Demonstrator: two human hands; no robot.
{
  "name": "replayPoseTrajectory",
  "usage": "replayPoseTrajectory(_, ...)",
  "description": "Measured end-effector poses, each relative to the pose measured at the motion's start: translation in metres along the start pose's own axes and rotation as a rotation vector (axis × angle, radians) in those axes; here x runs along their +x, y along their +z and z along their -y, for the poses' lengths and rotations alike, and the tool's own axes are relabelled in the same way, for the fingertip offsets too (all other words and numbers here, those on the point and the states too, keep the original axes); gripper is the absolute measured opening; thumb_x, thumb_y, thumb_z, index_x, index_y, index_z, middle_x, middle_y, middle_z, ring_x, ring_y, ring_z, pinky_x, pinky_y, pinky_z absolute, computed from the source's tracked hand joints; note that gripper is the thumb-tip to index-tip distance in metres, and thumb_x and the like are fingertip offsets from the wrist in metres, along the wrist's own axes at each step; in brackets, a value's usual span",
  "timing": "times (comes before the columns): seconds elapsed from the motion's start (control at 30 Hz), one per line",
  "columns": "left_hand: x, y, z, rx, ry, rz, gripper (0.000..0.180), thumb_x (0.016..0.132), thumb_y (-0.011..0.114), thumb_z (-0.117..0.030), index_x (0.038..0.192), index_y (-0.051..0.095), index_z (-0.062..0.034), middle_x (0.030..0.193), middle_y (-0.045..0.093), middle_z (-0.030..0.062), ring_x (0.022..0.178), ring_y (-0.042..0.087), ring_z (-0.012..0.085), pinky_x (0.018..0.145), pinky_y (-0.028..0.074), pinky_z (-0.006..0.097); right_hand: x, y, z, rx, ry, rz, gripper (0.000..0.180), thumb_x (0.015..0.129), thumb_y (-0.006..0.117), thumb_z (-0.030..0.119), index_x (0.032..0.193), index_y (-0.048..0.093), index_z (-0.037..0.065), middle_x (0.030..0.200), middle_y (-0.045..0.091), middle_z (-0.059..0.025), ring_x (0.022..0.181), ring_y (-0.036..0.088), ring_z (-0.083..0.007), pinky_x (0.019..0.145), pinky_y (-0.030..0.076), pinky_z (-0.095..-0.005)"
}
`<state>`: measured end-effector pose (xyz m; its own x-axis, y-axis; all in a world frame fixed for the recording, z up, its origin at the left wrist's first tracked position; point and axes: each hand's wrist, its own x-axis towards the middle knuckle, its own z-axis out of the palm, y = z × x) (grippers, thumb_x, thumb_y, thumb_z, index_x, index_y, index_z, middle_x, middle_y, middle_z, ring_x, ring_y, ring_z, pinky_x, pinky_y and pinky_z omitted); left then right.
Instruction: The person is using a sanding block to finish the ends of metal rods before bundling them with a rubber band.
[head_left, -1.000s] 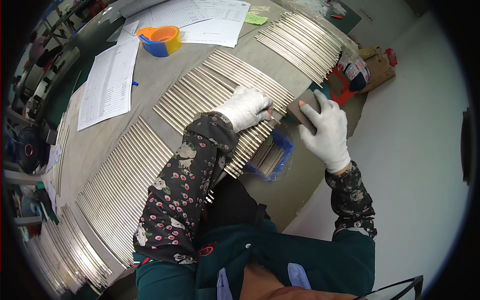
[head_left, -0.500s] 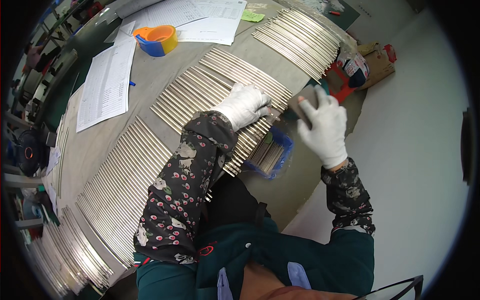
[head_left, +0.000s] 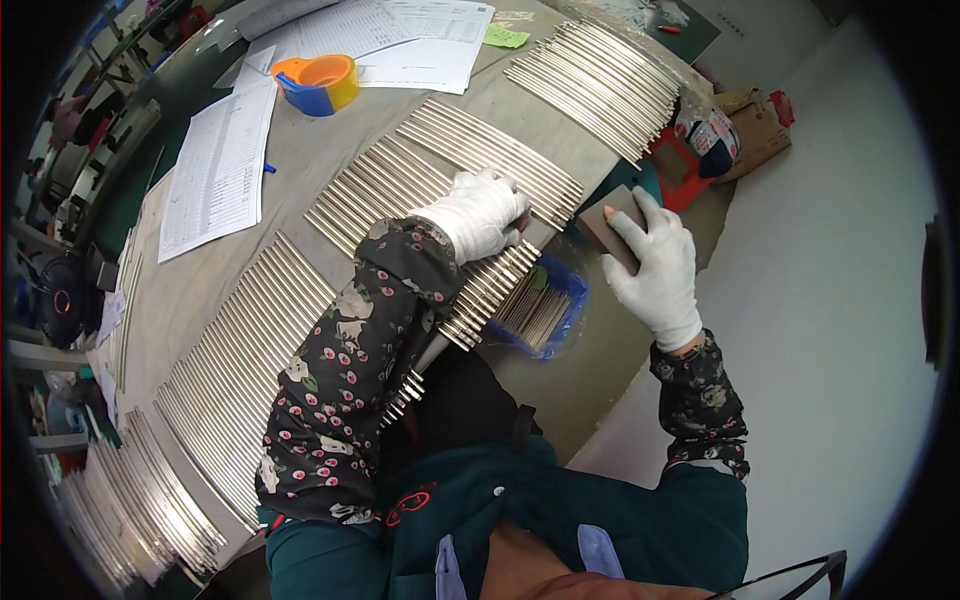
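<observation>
My left hand (head_left: 475, 216), in a white glove, lies across the middle row of shiny metal rods (head_left: 490, 150). Its fingers are curled down onto the rods near their ends at the table edge; the fingertips are partly hidden. Some rod ends stick out past the edge beneath my left forearm. My right hand (head_left: 657, 265), gloved with a bare fingertip showing, grips a flat brown rectangular block (head_left: 597, 222). That hand is off the table edge, to the right of the rods, and the block is close to the rod ends.
Below the edge stands a blue-lined bin (head_left: 577, 310) with thin rods inside. More rods lie at the far right (head_left: 600, 85) and near left (head_left: 245, 370). Printed sheets (head_left: 215, 170) and an orange-and-blue tape dispenser (head_left: 318, 85) lie farther back. A red stool (head_left: 680, 175) stands beyond the table.
My right hand has shifted slightly down and right, and the block now shows its flat face. My left hand has slid a little left over the rods.
</observation>
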<state>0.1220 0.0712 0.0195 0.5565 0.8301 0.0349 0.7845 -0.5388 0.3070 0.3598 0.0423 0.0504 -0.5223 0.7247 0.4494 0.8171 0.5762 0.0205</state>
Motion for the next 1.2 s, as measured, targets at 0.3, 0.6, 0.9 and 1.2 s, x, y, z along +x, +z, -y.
replayPoseTrajectory(0.3,0.002,0.013,0.001,-0.109,0.007,-0.065,0.009,0.077,0.064,-0.016,0.086,0.061,-0.0139,0.084,0.06,0.002,0.091,0.054,0.0247,0.079,0.039,0.041,0.002,0.002,0.007,0.069,-0.019,-0.009,0.047,0.06,0.067,0.017,0.106,0.062,0.011,0.12,0.051,-0.0195,0.098,0.052,-0.0331,0.082,0.043,-0.0401)
replayPoseTrajectory(0.6,0.003,0.012,0.001,-0.143,-0.002,-0.073,0.007,0.081,0.06,-0.019,0.082,0.064,-0.0125,0.081,0.064,0.0055,0.088,0.059,0.0249,0.077,0.042,0.039,0.011,0.007,0.028,0.15,-0.174,0.081,0.043,0.061,0.067,0.02,0.103,0.064,0.012,0.118,0.051,-0.0172,0.095,0.052,-0.0306,0.075,0.043,-0.0386)
replayPoseTrajectory(0.9,0.0,0.008,0.0,-0.212,0.032,-0.124,0.008,0.08,0.06,-0.018,0.08,0.064,-0.0115,0.08,0.065,0.0067,0.085,0.061,0.0256,0.077,0.042,0.038,0.017,0.004,0.022,0.013,-0.143,0.039,0.041,0.061,0.067,0.02,0.101,0.064,0.013,0.118,0.051,-0.0183,0.093,0.054,-0.0299,0.073,0.043,-0.0396)
replayPoseTrajectory(1.2,0.004,0.014,0.003,-0.158,0.049,-0.14,0.009,0.081,0.059,-0.018,0.082,0.063,-0.0098,0.081,0.062,0.0062,0.086,0.058,0.0253,0.077,0.041,0.039,0.022,0.0,0.016,-0.237,-0.051,0.035,0.046,0.061,0.068,0.02,0.106,0.062,0.013,0.122,0.048,-0.0179,0.096,0.052,-0.0297,0.069,0.041,-0.0383)
